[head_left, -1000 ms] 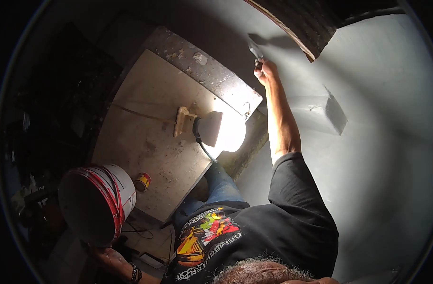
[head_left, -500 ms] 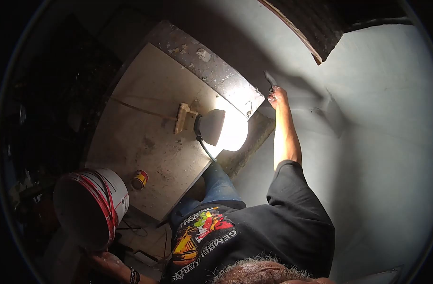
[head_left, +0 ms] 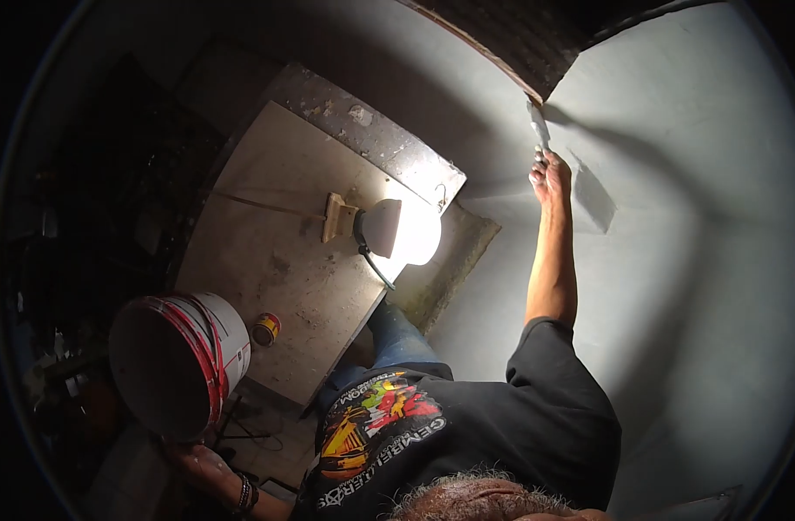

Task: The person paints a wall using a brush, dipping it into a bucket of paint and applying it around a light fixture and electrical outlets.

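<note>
My right hand [head_left: 550,176] is raised at the upper right, its fingers closed round a pale-coated paintbrush [head_left: 538,126]. The brush's tip is at the upper wall, right by the corner of the dark ceiling edge; whether it touches cannot be made out. Low on the left, my left hand [head_left: 202,464] supports a white plastic bucket [head_left: 232,334] with red bands from beneath. The bucket is tilted, its mouth facing the camera, and its inside is in shadow. Part of the left hand's fingers is hidden under the bucket.
A bright lamp [head_left: 382,229] on a small stand lights a stained tabletop [head_left: 267,217]. A small red and yellow tin [head_left: 266,329] stands near the bucket. Pale walls [head_left: 701,286] meet under a dark corrugated ceiling [head_left: 536,39]. Dark clutter fills the left side.
My right hand has moved up and right with the paintbrush, from beside the table's corner to the ceiling edge. The bucket in my left hand has shifted slightly right in view.
</note>
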Demonstrator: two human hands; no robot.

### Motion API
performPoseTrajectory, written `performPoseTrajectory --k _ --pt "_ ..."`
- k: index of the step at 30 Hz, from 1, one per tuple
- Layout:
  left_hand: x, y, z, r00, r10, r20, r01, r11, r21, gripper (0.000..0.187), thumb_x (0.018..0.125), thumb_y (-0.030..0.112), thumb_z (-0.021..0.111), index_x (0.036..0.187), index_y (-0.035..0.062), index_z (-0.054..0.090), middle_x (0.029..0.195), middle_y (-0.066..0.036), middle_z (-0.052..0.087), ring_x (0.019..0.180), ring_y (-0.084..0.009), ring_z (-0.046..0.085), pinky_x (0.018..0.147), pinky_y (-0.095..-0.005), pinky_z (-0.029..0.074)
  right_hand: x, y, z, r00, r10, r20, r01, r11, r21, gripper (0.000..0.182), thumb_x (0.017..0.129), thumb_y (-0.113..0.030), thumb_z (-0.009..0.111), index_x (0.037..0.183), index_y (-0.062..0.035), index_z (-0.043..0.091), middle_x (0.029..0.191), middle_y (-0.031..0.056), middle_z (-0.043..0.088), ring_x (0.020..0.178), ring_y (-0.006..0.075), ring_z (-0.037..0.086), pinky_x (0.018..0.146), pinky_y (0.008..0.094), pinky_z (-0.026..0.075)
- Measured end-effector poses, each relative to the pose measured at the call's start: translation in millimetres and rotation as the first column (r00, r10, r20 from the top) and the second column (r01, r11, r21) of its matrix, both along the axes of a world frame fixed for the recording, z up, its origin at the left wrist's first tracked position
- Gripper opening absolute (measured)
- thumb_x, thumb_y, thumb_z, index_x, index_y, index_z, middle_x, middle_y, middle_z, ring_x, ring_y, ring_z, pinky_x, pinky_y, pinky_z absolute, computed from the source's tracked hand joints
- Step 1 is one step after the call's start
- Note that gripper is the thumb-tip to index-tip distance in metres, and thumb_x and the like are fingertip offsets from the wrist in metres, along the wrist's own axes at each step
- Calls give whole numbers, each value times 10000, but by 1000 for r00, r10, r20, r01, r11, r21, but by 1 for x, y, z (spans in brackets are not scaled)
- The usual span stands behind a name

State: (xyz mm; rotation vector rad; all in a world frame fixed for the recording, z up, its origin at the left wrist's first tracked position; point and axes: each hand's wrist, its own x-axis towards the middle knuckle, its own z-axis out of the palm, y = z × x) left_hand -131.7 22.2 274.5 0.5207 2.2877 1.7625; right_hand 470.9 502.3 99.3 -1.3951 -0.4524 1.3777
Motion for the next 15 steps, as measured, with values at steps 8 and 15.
performPoseTrajectory --k 8,15 --pt "-25 -47 3 591 -420 -689 -139 788 -600 321 933 83 533 1243 0 533 1271 -169 535 1164 -289 527 936 -402 468 -70 -141 62 986 -156 -59 165 959 229 219 946 -215 554 1086 -49 583 687 -50 371 517 48 278 431 207 249" --pt "-22 -32 44 985 -163 51 156 980 123 320 887 52 576 1197 -22 546 1139 -128 579 1029 -216 561 832 -322 482 -193 -259 56 951 -203 -231 253 945 210 114 936 -189 589 973 -84 565 607 -77 289 464 31 216 415 205 197"
